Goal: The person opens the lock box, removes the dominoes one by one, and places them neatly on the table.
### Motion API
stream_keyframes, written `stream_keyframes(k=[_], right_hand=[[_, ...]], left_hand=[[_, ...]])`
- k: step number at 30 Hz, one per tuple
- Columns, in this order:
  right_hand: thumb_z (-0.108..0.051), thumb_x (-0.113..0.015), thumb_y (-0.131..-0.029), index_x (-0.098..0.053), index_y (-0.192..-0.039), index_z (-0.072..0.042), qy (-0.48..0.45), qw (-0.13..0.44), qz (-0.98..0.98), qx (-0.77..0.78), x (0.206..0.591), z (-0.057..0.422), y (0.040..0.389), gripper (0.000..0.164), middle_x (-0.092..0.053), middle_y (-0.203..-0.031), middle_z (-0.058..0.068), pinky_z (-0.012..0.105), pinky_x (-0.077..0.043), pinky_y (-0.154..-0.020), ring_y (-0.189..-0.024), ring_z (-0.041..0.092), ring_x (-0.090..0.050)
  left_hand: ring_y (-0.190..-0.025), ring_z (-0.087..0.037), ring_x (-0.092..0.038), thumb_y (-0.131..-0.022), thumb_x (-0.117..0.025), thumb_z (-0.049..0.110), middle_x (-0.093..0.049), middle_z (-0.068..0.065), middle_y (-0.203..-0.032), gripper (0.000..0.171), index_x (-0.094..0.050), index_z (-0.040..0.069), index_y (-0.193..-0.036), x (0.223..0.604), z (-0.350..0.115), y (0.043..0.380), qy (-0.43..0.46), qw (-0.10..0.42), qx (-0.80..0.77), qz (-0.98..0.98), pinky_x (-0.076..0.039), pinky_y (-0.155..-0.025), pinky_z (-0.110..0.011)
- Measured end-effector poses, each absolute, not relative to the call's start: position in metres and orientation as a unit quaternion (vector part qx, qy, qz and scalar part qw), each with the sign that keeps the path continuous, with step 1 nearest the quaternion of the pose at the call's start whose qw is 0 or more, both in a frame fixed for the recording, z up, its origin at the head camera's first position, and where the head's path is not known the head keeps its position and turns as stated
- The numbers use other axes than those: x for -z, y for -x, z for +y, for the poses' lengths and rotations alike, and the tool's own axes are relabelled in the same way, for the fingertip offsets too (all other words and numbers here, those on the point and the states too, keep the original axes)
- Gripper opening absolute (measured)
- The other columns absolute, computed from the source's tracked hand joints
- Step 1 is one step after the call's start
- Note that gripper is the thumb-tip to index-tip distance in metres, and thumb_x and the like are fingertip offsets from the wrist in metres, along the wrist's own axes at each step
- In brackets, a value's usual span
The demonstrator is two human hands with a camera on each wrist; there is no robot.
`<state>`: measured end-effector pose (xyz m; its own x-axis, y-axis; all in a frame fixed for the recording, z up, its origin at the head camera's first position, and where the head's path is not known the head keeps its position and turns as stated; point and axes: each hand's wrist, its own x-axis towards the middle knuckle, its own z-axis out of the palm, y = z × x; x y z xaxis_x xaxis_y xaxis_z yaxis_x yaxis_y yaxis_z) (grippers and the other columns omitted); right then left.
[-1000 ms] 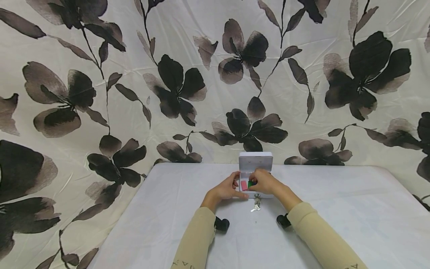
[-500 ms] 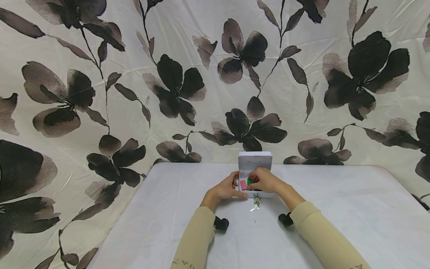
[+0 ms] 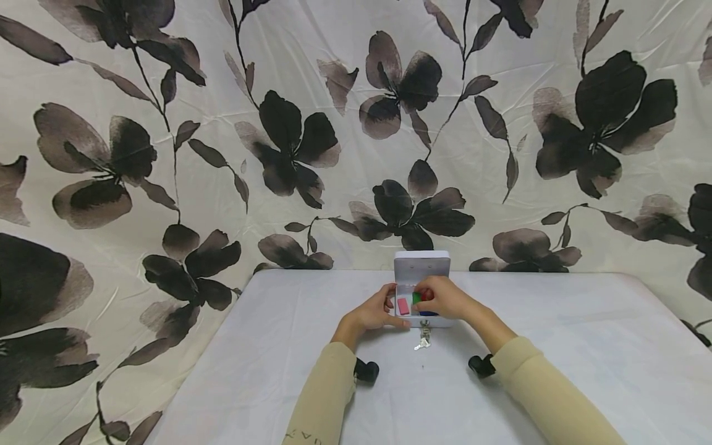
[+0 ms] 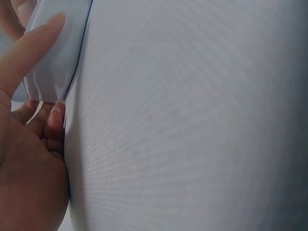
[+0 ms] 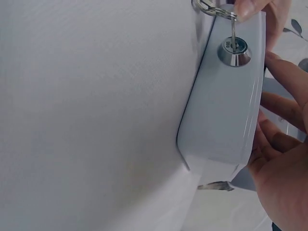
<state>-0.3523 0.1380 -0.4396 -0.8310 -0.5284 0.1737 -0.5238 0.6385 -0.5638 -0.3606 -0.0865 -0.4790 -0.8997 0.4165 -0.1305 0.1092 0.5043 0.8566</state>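
Observation:
A small white box [image 3: 439,322] stands with its lid [image 3: 423,267] raised. My left hand [image 3: 374,311] grips the box's left end, thumb along the front wall and fingers round the side. Inside, my right hand [image 3: 445,298] pinches a small green block [image 3: 416,298] between thumb and forefinger; its fingertips are partly hidden. A red piece [image 3: 427,295] shows in the gap between those fingers, with something dark blue [image 3: 428,313] below. A pink block [image 3: 403,306] lies in the box's left part. A key [image 5: 234,31] sits in the front lock [image 5: 234,51].
A bunch of keys [image 3: 424,337] hangs from the lock in front of the box. The box is on a white-covered table [image 3: 278,346], near its back edge. Behind rises a floral cloth [image 3: 345,173]. Black wrist mounts [image 3: 367,371] hang below both sleeves.
My right hand and forearm have shifted slightly right. The green block has moved a little within the box, and the red piece and blue part have come into sight. My left hand stays put.

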Motion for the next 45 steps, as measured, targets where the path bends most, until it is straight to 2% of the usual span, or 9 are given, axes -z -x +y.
stream_keyframes(k=[4,12,26,45], right_hand=[[-0.017,-0.079,-0.09,-0.071,-0.117,0.005,0.284,-0.002,0.904,0.32,0.441,0.142,0.351,0.036,-0.07,-0.106,0.012,0.045,-0.051,-0.089,-0.094,0.023,-0.059],[-0.012,-0.08,-0.089,-0.07,-0.116,0.007,0.261,0.004,0.899,0.353,0.438,0.15,0.346,0.034,-0.067,-0.093,0.009,0.038,-0.051,-0.079,-0.084,0.019,-0.059],[-0.012,-0.079,-0.09,-0.068,-0.122,0.005,0.222,0.03,0.903,0.365,0.435,0.163,0.339,0.038,-0.07,-0.109,0.012,0.045,-0.056,-0.09,-0.097,0.025,-0.066],[-0.009,-0.079,-0.089,-0.066,-0.126,0.009,0.22,0.033,0.9,0.374,0.435,0.182,0.333,0.043,-0.069,-0.114,0.014,0.039,-0.057,-0.083,-0.096,0.024,-0.064]], left_hand=[[-0.105,-0.022,-0.043,-0.079,-0.091,0.022,-0.047,-0.009,-0.112,0.095,-0.034,0.014,-0.154,0.479,-0.086,0.361,-0.157,0.16,-0.474,0.852,-0.035,-0.088,-0.038],[-0.103,-0.02,-0.043,-0.078,-0.092,0.022,-0.047,-0.006,-0.111,0.096,-0.035,0.013,-0.154,0.478,-0.088,0.361,-0.167,0.158,-0.469,0.853,-0.035,-0.086,-0.037],[-0.107,-0.022,-0.045,-0.079,-0.091,0.027,-0.049,-0.007,-0.113,0.095,-0.035,0.016,-0.155,0.478,-0.086,0.36,-0.147,0.166,-0.467,0.856,-0.038,-0.091,-0.038],[-0.109,-0.022,-0.045,-0.079,-0.091,0.025,-0.049,-0.007,-0.114,0.095,-0.035,0.016,-0.155,0.476,-0.085,0.359,-0.139,0.165,-0.465,0.858,-0.041,-0.093,-0.039]])
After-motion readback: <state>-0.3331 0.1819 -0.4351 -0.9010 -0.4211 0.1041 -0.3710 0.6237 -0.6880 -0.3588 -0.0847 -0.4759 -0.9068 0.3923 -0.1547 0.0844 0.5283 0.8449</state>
